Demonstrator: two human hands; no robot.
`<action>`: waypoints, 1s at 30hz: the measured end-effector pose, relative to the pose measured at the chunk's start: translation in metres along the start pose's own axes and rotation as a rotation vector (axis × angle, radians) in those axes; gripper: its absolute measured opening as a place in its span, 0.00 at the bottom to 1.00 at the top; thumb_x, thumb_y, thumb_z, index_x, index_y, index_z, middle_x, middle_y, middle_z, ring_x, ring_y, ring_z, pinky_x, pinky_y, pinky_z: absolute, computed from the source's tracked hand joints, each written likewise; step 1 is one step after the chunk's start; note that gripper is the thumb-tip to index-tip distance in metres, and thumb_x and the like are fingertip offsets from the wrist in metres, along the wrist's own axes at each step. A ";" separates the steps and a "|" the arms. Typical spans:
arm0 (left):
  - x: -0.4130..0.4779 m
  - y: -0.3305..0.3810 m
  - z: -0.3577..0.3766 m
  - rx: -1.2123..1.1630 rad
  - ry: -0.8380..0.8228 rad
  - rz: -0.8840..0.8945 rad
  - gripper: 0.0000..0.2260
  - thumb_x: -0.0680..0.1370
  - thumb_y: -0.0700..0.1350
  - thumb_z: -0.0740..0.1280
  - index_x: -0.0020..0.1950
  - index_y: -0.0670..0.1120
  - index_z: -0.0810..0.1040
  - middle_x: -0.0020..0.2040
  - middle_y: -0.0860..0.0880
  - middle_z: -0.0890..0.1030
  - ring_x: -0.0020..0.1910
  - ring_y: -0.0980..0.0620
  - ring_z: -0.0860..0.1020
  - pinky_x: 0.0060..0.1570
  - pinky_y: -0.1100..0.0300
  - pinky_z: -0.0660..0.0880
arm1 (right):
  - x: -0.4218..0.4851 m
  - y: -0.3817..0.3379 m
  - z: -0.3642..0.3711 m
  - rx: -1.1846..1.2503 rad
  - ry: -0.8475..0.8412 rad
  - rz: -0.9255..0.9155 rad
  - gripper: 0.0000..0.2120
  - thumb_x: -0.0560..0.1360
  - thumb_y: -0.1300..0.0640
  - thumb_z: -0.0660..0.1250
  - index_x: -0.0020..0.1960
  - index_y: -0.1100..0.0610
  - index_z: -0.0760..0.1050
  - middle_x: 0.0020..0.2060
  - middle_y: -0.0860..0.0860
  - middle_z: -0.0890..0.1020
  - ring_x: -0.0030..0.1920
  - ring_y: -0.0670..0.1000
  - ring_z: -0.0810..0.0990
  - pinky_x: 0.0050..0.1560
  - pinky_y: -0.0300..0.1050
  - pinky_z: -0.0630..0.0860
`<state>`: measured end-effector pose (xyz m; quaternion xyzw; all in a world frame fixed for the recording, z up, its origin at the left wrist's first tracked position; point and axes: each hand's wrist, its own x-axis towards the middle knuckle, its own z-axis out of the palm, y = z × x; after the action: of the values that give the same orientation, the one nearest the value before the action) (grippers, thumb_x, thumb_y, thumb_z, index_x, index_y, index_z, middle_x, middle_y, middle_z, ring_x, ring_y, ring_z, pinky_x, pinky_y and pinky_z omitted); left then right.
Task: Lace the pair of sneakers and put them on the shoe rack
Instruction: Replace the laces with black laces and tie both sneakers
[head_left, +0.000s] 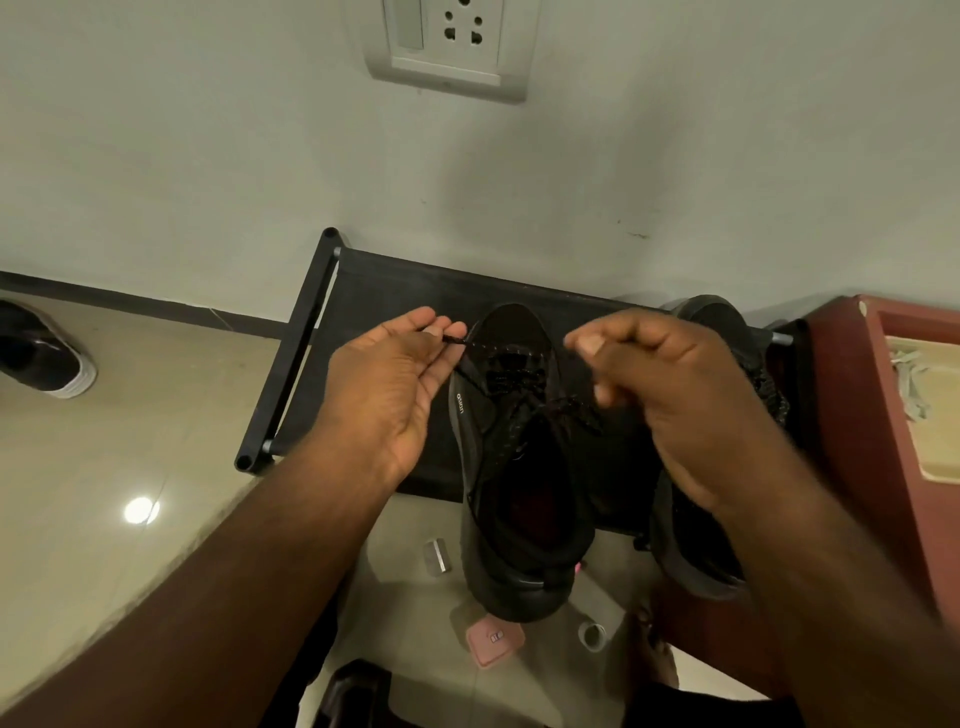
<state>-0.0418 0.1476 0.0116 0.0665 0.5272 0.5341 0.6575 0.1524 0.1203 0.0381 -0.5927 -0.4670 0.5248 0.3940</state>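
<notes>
Left hand (395, 384) pinches a black lace end (453, 340) over the black sneaker (519, 467) on the shoe rack (374, 283); right hand (670, 395) curled, blurred, grip unclear.

Wall: white socket plate (447, 44).
Floor, left: dark shoe (44, 358) with white sole.
Floor, near: pink tag (493, 642), small silver piece (436, 556).
Right: red cabinet (852, 415).
</notes>
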 end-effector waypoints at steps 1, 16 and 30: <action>0.001 0.000 -0.001 0.001 0.026 0.011 0.08 0.79 0.31 0.63 0.56 0.37 0.77 0.52 0.38 0.83 0.48 0.47 0.85 0.47 0.58 0.83 | 0.004 0.003 -0.006 0.072 0.074 -0.045 0.07 0.78 0.61 0.67 0.45 0.53 0.82 0.36 0.48 0.82 0.33 0.44 0.75 0.42 0.37 0.75; -0.022 -0.016 0.012 1.014 -0.475 0.474 0.08 0.78 0.50 0.67 0.47 0.48 0.84 0.33 0.58 0.81 0.30 0.63 0.77 0.33 0.71 0.71 | 0.005 0.015 0.001 -0.168 -0.155 -0.145 0.02 0.79 0.60 0.69 0.51 0.56 0.80 0.39 0.53 0.86 0.26 0.47 0.73 0.28 0.38 0.71; -0.009 -0.013 0.006 0.784 -0.054 0.426 0.12 0.80 0.50 0.66 0.61 0.50 0.70 0.48 0.53 0.78 0.37 0.60 0.80 0.34 0.66 0.76 | 0.011 0.027 0.000 -0.349 0.105 -0.132 0.05 0.83 0.57 0.62 0.50 0.51 0.76 0.38 0.47 0.84 0.30 0.49 0.76 0.31 0.39 0.74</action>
<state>-0.0283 0.1382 0.0111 0.4318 0.6472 0.4154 0.4713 0.1559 0.1236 0.0092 -0.6466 -0.5676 0.3774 0.3426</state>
